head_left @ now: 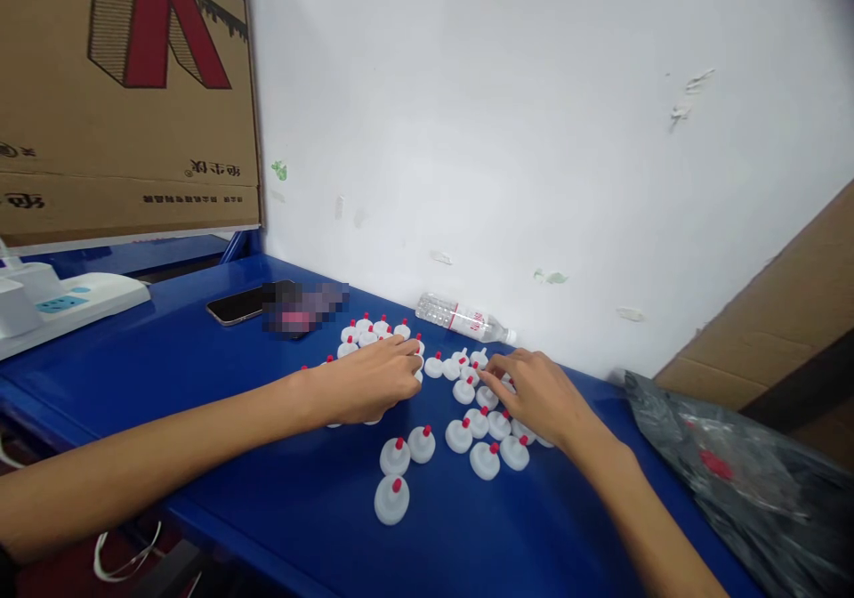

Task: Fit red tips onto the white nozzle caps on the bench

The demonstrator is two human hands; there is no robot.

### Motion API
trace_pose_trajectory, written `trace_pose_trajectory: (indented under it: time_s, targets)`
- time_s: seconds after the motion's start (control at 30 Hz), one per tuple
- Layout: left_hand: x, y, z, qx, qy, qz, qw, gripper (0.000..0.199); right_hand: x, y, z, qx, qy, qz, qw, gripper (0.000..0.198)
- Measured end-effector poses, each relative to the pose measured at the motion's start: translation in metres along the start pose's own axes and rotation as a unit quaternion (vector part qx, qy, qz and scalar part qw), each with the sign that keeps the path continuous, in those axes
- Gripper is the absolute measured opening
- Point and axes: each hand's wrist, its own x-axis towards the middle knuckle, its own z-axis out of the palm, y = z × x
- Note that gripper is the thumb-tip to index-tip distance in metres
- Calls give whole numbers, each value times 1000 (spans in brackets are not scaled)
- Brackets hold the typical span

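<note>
White caps (390,504), mostly red-tipped, tips (397,485) up, axes upright, on blue table (307,500)

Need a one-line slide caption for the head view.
Left hand and right hand among white caps, mostly red-tipped, on a blue table; clear bottle lying behind.

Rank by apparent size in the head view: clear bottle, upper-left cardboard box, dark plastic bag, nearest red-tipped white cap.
Cardboard box
Dark plastic bag
Clear bottle
Nearest white cap
The first two run past the frame; this ranks what shows.
</note>
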Motion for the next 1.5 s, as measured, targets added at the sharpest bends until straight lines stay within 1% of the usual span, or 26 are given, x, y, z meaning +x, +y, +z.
trace_pose_trajectory:
  time_s: [0.23,0.37,0.43,0.57,0.73,0.83,0.97,1.2,1.37,1.5]
  targets:
    - [0,0,-1,11,-7,-2,1000,18,1,-3,0,19,50,1,999,41]
    - [1,1,1,13,-3,-5,1000,17,1,-7,10,65,67,-34,995,49]
    - [1,1,2,13,-1,-8,1000,16,0,-9,16,94,54,-40,993,54]
    - [1,2,4,15,0,-12,1000,12,-1,-13,23,114,7,-41,993,57]
    - [1,4,2,16,-4,-15,1000,11,-1,-15,21,109,-6,-40,993,63]
    - [0,4,2,15,-3,-18,1000,11,-1,-15,21,111,4,-43,993,60]
    - [-1,3,5,12,1,-16,1000,11,-1,-16,20,111,40,-65,991,52]
    - [-1,4,7,-3,12,-20,1000,10,-1,-17,18,99,63,-66,991,50]
    - [1,6,4,-6,14,-21,1000,11,-1,-17,20,102,53,-79,990,50]
    - [1,7,4,-6,17,-18,1000,10,-1,-17,21,105,48,-65,991,51]
